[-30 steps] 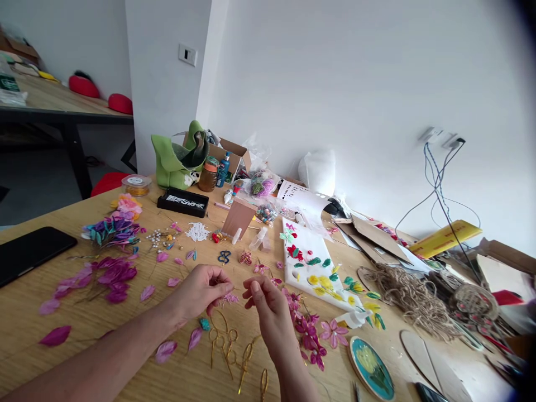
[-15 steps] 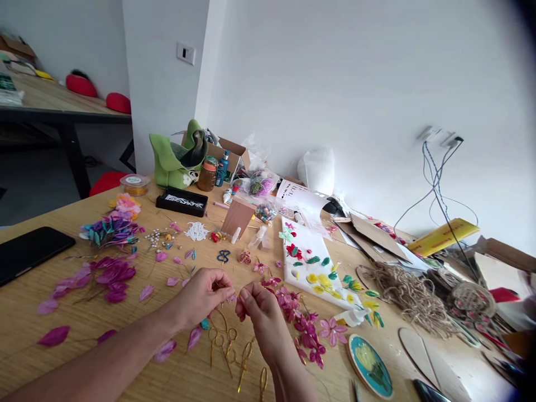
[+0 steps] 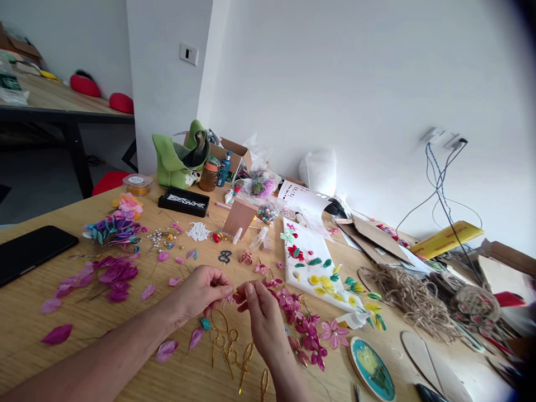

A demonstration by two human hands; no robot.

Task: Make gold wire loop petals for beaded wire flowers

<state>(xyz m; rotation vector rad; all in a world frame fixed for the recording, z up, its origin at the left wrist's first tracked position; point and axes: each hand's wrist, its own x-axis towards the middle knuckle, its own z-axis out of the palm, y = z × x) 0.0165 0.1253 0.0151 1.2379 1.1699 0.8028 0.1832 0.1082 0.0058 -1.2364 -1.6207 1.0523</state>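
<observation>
My left hand (image 3: 206,290) is closed, fingertips pinched on a small pink flower piece (image 3: 228,300) that is partly hidden. Close beside it, my right hand (image 3: 257,301) has its thumb and fingers pressed together at the right edge of that piece; what they grip is too small to make out. Under the hands lie gold wire hairpins (image 3: 231,340) and a teal bit (image 3: 205,323). Loose pink petals (image 3: 166,350) lie to the left. A cluster of magenta flowers (image 3: 307,332) is right of my right hand.
A black phone (image 3: 36,251) lies at the left. Behind stand a black tray (image 3: 183,202), a green bag (image 3: 173,162) and a jar (image 3: 209,174). At the right are a white sheet with flowers (image 3: 305,257), a round painted piece (image 3: 372,368) and twine (image 3: 408,296).
Both hands stay close together, with their fingers slightly shifted. More of the pink piece shows under the left fingertips. The whole view has shifted slightly.
</observation>
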